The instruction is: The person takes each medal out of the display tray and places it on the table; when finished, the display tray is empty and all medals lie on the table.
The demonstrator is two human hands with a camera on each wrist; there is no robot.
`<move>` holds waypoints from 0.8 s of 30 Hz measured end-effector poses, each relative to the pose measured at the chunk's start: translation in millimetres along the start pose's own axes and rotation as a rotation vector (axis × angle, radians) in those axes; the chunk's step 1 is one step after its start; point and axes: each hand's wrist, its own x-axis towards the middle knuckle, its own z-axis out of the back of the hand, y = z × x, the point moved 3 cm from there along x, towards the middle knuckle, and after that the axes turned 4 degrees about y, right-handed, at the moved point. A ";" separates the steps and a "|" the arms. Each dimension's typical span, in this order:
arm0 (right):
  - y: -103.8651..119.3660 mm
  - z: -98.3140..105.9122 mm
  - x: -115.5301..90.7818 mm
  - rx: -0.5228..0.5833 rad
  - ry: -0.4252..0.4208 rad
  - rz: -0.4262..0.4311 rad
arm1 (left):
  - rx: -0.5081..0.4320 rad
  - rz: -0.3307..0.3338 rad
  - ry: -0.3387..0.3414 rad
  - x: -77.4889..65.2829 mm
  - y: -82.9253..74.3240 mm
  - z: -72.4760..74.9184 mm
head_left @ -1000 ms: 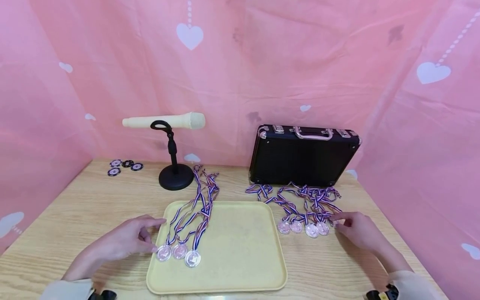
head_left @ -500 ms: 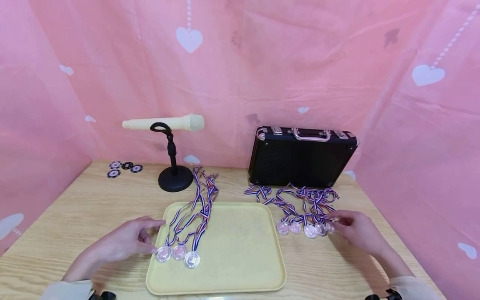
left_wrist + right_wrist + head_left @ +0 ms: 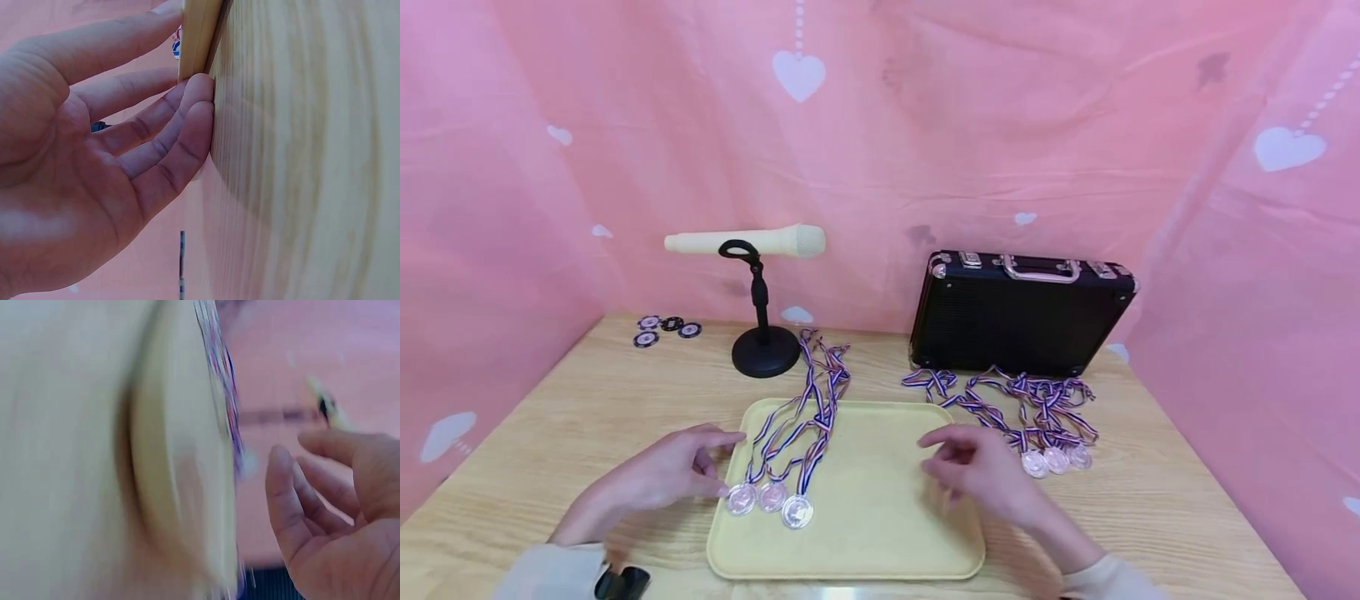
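A yellow tray (image 3: 880, 533) lies on the table. Three medals (image 3: 772, 497) rest on its left part, their striped ribbons (image 3: 814, 417) trailing over the far rim. My left hand (image 3: 677, 468) is at the tray's left edge; its loosely bent fingers (image 3: 181, 134) touch the rim and the table in the left wrist view. Over the tray's right side hovers my right hand (image 3: 981, 471), fingers loosely bent, with nothing between them. Right of the tray lie more medals (image 3: 1056, 461) with tangled ribbons (image 3: 1037, 400), partly hidden behind that hand.
A black briefcase (image 3: 1022, 321) stands behind the right-hand medals. At the back left, a white microphone (image 3: 775, 241) sits in a black stand (image 3: 765, 350). Several poker chips (image 3: 672, 325) lie in the far left corner. Pink cloth (image 3: 880, 167) hangs behind the table.
My right hand has left the medals on the right and moved left over the tray. The left hand stays at the tray's edge. The head view has shifted slightly.
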 end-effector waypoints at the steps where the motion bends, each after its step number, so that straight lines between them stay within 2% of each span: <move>1: 3.9 -14.0 4.2 0.028 0.015 0.003 | 0.000 -0.001 0.000 -0.1 -0.7 0.0; 5: 17.4 -64.5 18.1 0.061 0.063 -0.009 | -0.008 0.000 -0.001 0.0 -3.2 0.0; 9: 25.8 -100.1 28.3 -0.058 0.091 -0.025 | -0.024 0.020 -0.010 -0.7 -3.1 0.3; 16: 33.2 -121.3 38.0 -0.320 0.069 -0.046 | -0.044 0.000 0.006 4.6 -5.3 -1.0; 20: 36.4 -129.1 43.9 -0.413 0.064 -0.050 | -0.043 -0.028 0.010 2.8 -5.1 -0.5; 24: 38.4 -136.8 48.1 -0.459 0.056 -0.060 | -0.041 -0.019 0.005 0.5 -3.2 0.4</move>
